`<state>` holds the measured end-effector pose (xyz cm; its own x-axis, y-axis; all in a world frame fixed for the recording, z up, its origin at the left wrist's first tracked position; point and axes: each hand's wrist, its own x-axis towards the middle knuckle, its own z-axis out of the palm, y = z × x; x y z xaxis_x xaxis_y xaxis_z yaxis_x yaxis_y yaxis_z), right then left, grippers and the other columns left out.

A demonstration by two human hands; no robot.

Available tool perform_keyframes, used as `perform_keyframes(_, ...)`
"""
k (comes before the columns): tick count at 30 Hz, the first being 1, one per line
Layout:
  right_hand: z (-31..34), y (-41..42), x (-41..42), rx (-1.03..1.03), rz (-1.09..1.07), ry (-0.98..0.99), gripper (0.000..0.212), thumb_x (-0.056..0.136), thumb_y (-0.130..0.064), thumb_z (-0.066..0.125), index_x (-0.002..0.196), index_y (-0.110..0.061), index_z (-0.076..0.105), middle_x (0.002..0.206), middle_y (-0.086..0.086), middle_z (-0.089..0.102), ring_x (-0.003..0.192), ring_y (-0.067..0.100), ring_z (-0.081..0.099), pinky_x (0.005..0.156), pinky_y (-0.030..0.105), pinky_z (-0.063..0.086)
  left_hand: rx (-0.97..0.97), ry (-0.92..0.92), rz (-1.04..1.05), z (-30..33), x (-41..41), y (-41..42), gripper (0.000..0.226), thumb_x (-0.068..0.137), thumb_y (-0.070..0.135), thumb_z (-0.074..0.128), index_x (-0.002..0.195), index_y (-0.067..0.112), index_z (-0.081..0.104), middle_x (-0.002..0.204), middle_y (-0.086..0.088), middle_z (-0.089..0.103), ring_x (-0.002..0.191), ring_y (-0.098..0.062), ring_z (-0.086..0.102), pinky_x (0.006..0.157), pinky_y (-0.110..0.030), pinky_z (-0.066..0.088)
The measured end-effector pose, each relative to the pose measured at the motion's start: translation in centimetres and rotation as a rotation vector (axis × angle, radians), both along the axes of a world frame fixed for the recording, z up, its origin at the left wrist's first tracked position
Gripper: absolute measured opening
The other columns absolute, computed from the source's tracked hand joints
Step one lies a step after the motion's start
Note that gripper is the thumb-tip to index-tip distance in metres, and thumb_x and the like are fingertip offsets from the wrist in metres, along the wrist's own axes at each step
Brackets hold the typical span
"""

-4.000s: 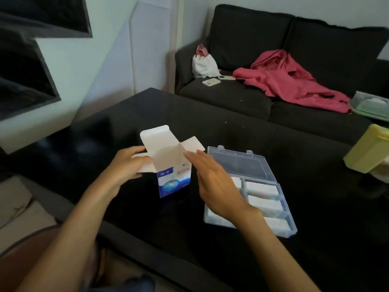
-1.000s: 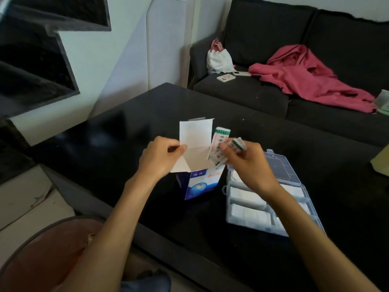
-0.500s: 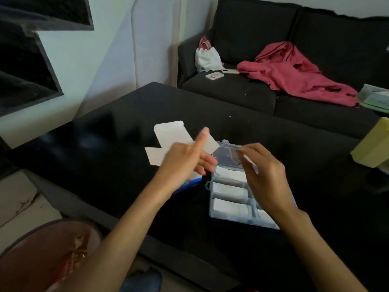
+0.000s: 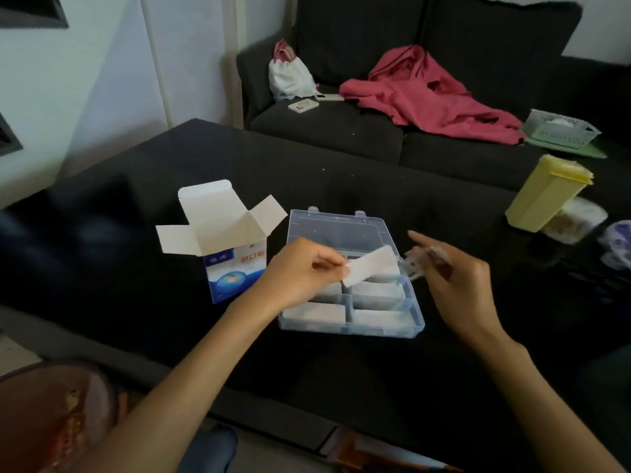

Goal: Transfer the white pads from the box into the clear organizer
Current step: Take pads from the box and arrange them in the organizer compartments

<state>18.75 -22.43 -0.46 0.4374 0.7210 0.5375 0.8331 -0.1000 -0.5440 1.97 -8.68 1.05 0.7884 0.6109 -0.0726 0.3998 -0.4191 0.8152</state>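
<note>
Left hand (image 4: pixel 300 271) pinches white pad (image 4: pixel 370 265) over organizer (image 4: pixel 351 327) | right hand (image 4: pixel 454 278) grips blurred wrapper (image 4: pixel 415 264), probably

White pad (image 4: pixel 372 265) above open clear organizer (image 4: pixel 351 327), box (image 4: pixel 235 268) flaps open

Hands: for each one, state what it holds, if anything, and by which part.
The left hand pinches a white pad by its left end, above the organizer. The right hand holds something clear and blurred in its fingertips; which part cannot be told.
</note>
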Motion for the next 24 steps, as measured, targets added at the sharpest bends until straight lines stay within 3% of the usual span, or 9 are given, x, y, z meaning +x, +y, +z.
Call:
perform_keyframes(4, -0.5, -0.3, 1.5, 0.023, -0.234, 0.406, 0.023, 0.09, -0.02, 0.056, 0.113, -0.02, 0.053, 0.098, -0.003, 0.065, 0.091, 0.005, 0.065, 0.074, 0.02, 0.052, 0.207, 0.131, -0.124, -1.6, 1.2, -0.6, 0.021, 0.087, 0.034, 0.064, 0.108, 0.036, 0.064, 0.103, 0.013, 0.069, 0.089, 0.001, 0.059, 0.087, -0.034, 0.052)
perform_keyframes(7, -0.3, -0.3, 1.8, 0.057, -0.285, 0.746, 0.019, 0.089, -0.023, 0.058, 0.103, -0.012, 0.054, 0.096, 0.001, 0.069, 0.089, 0.008, 0.067, 0.071, 0.022, 0.053, 0.204, 0.155, -0.189, -2.1, 2.2, -0.7, 0.017, 0.088, 0.033, 0.063, 0.105, 0.036, 0.064, 0.103, 0.012, 0.069, 0.092, -0.002, 0.059, 0.086, -0.032, 0.052)
perform_keyframes(11, 0.3, -0.3, 1.6, 0.037, -0.247, 1.128, 0.016, 0.084, -0.025, 0.063, 0.094, -0.012, 0.06, 0.093, 0.004, 0.072, 0.089, 0.011, 0.068, 0.08, 0.028, 0.053, 0.3, 0.2, -0.25, -2.8, 2.9, -0.9, 0.021, 0.087, 0.033, 0.065, 0.107, 0.034, 0.067, 0.105, 0.011, 0.068, 0.089, -0.001, 0.058, 0.084, -0.025, 0.049)
perform_keyframes(14, 0.3, -0.3, 1.6, -0.107, -0.236, 1.237, 0.023, 0.075, -0.029, 0.071, 0.087, -0.011, 0.064, 0.088, 0.006, 0.073, 0.082, 0.009, 0.064, 0.077, 0.026, 0.05, 0.426, 0.243, -0.282, -3.3, 3.0, -1.1, 0.023, 0.086, 0.036, 0.065, 0.109, 0.034, 0.068, 0.105, 0.011, 0.067, 0.086, -0.002, 0.05, 0.086, -0.026, 0.043)
perform_keyframes(18, 0.5, -0.2, 1.7, -0.163, -0.262, 1.28, 0.026, 0.072, -0.03, 0.075, 0.081, -0.008, 0.066, 0.08, 0.006, 0.071, 0.059, 0.006, 0.054, 0.052, 0.016, 0.044, 0.503, 0.247, -0.286, -3.6, 3.1, -0.9, 0.028, 0.085, 0.04, 0.064, 0.113, 0.036, 0.067, 0.108, 0.01, 0.065, 0.089, -0.005, 0.042, 0.077, -0.025, 0.037)
perform_keyframes(21, 0.5, -0.4, 1.7, -0.18, -0.253, 1.278, 0.027, 0.074, -0.03, 0.073, 0.082, -0.005, 0.067, 0.072, 0.004, 0.068, 0.058, 0.007, 0.054, 0.048, 0.013, 0.046, 0.521, 0.25, -0.321, -3.5, 3.0, -0.8, 0.03, 0.085, 0.039, 0.065, 0.115, 0.034, 0.067, 0.109, 0.01, 0.065, 0.089, -0.004, 0.046, 0.074, -0.021, 0.037)
perform_keyframes(24, 0.5, -0.6, 1.6, -0.241, -0.188, 1.325, 0.032, 0.078, -0.03, 0.069, 0.09, 0.0, 0.066, 0.069, 0.003, 0.071, 0.055, 0.006, 0.06, 0.048, 0.013, 0.048, 0.445, 0.158, -0.279, -3.2, 3.0, -0.9, 0.03, 0.087, 0.04, 0.062, 0.114, 0.03, 0.067, 0.108, 0.009, 0.066, 0.089, -0.005, 0.057, 0.073, -0.021, 0.048)
